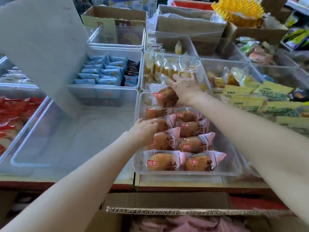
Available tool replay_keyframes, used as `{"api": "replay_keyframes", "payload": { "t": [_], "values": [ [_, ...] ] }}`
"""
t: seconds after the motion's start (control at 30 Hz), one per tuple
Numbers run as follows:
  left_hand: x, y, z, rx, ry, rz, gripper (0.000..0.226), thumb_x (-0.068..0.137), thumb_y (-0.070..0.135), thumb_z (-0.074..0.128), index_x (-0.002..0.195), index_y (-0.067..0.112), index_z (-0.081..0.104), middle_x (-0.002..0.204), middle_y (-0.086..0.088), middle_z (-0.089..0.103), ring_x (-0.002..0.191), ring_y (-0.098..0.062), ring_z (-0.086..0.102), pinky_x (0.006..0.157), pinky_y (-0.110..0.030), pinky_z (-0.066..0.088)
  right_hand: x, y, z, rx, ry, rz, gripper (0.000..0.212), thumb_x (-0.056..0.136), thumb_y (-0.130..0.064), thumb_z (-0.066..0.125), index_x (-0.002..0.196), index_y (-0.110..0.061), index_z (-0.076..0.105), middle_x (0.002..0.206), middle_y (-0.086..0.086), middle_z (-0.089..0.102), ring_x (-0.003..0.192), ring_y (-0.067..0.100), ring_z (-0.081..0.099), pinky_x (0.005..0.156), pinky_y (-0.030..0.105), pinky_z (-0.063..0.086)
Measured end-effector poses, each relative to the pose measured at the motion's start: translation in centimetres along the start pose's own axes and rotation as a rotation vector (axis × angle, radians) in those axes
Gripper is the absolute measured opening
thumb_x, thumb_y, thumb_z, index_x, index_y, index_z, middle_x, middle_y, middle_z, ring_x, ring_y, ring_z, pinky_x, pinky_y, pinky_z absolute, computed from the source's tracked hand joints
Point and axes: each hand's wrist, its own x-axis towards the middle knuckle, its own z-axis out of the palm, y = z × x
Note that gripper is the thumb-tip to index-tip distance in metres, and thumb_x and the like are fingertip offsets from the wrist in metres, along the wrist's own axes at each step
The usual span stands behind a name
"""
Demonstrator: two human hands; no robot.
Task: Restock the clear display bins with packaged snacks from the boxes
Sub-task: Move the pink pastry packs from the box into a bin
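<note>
A crowded shop counter is covered with clear bins, cardboard boxes behind and below. An empty bin (70, 139) is seen at left. The left hand (143, 129) is laid flat, fingers relaxed, on packaged cakes (194, 144), about nine visible in their bin (189, 173). One cake (164, 97) is held by the right hand (185, 87). Yellow packets (250, 96) are piled at right.

pale grey flat board (43, 47) at upper left, tilted, lower corner reaching down toward the middle left. yellow spiky plastic bundle (237, 10) at top right, partly behind clear film. pale front strip of the surface (175, 180) across the lower middle, red band just beneath. blue-and-white printed items (133, 4) at far top, too blurred to read.
</note>
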Motion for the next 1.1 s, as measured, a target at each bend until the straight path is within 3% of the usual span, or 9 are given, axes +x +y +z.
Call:
{"api": "replay_keyframes", "payload": {
  "t": [0.17, 0.33, 0.43, 0.53, 0.7, 0.77, 0.9, 1.0, 1.1],
  "values": [
    [1.2, -0.1, 1.0, 0.118, -0.012, -0.036, 0.037, 0.094, 0.017, 0.038, 0.131, 0.010, 0.040, 0.130, -0.012, 0.051, 0.118, -0.026, 0.050, 0.102, -0.035, 0.028, 2.6, 0.6, 0.7, 0.057, -0.159, -0.038, 0.086, 0.072, -0.034, 0.077, 0.143, -0.028, 0.029, 0.140, 0.005, 0.038, 0.130, 0.028, 0.037, 0.112, 0.054, 0.012],
    [3.2, 0.3, 0.8, -0.053, -0.064, -0.112, 0.062, 0.093, 0.041, 0.046, 0.144, 0.016, 0.022, 0.141, -0.010, 0.042, 0.125, -0.032, 0.044, 0.104, -0.044, 0.031, 4.8, 0.5, -0.6, 0.155, -0.233, -0.111, 0.092, 0.067, -0.041, 0.080, 0.144, -0.028, 0.031, 0.138, 0.005, 0.040, 0.132, 0.028, 0.037, 0.113, 0.053, 0.008],
    [4.3, 1.2, 0.7, -0.230, -0.125, -0.114, 0.074, 0.092, 0.028, 0.050, 0.149, 0.023, 0.004, 0.153, -0.004, 0.024, 0.135, -0.036, 0.030, 0.108, -0.057, 0.025, 5.6, -0.1, -0.6, 0.103, -0.239, -0.139, 0.090, 0.070, -0.039, 0.079, 0.144, -0.029, 0.029, 0.143, 0.007, 0.036, 0.133, 0.029, 0.035, 0.113, 0.053, 0.009],
    [5.1, 2.3, 1.3, -0.222, -0.201, -0.028, 0.075, 0.092, 0.006, 0.038, 0.148, 0.030, -0.005, 0.158, 0.003, 0.005, 0.141, -0.043, 0.006, 0.107, -0.068, 0.014, 5.8, 0.7, -0.9, 0.126, -0.246, -0.115, 0.092, 0.071, -0.039, 0.078, 0.146, -0.028, 0.027, 0.143, 0.007, 0.036, 0.134, 0.029, 0.034, 0.113, 0.051, 0.013],
    [5.0, 3.3, 0.5, -0.033, -0.344, 0.028, 0.071, 0.092, -0.001, 0.031, 0.148, 0.033, 0.004, 0.158, 0.003, -0.003, 0.140, -0.045, -0.012, 0.102, -0.073, -0.002, 5.8, 2.1, -1.2, 0.257, -0.240, -0.048, 0.097, 0.068, -0.038, 0.080, 0.147, -0.026, 0.025, 0.147, 0.007, 0.035, 0.137, 0.028, 0.032, 0.114, 0.048, 0.018],
    [4.7, 2.9, 0.1, -0.015, -0.334, 0.079, 0.071, 0.091, -0.001, 0.034, 0.148, 0.033, 0.008, 0.158, 0.003, -0.001, 0.142, -0.041, -0.007, 0.103, -0.071, -0.001, 5.7, 1.4, -1.0, 0.254, -0.295, -0.062, 0.094, 0.068, -0.038, 0.081, 0.145, -0.025, 0.029, 0.142, 0.007, 0.038, 0.134, 0.028, 0.034, 0.113, 0.051, 0.021],
    [4.3, 1.8, 1.0, -0.125, -0.165, 0.146, 0.060, 0.091, 0.007, 0.040, 0.145, 0.032, 0.027, 0.153, 0.003, 0.024, 0.137, -0.031, 0.027, 0.110, -0.056, 0.024, 5.0, -0.8, 1.9, 0.228, -0.400, -0.115, 0.089, 0.070, -0.039, 0.079, 0.143, -0.027, 0.030, 0.138, 0.006, 0.040, 0.134, 0.027, 0.033, 0.115, 0.055, 0.010],
    [3.8, 1.4, 1.3, -0.126, -0.041, 0.056, 0.047, 0.093, 0.026, 0.041, 0.140, 0.025, 0.035, 0.144, -0.003, 0.036, 0.132, -0.031, 0.034, 0.109, -0.052, 0.024, 4.6, -0.7, 2.7, 0.205, -0.378, -0.080, 0.093, 0.070, -0.041, 0.078, 0.146, -0.031, 0.025, 0.145, 0.009, 0.029, 0.138, 0.032, 0.022, 0.116, 0.053, 0.006],
    [3.1, 1.3, 1.0, -0.106, -0.060, -0.012, 0.047, 0.094, 0.036, 0.039, 0.138, 0.021, 0.036, 0.140, -0.007, 0.040, 0.129, -0.034, 0.035, 0.108, -0.048, 0.026, 4.1, -0.9, 2.7, 0.151, -0.341, -0.049, 0.100, 0.071, -0.039, 0.078, 0.149, -0.032, 0.016, 0.154, 0.010, 0.011, 0.142, 0.035, 0.008, 0.116, 0.055, 0.002]
  ]
}}
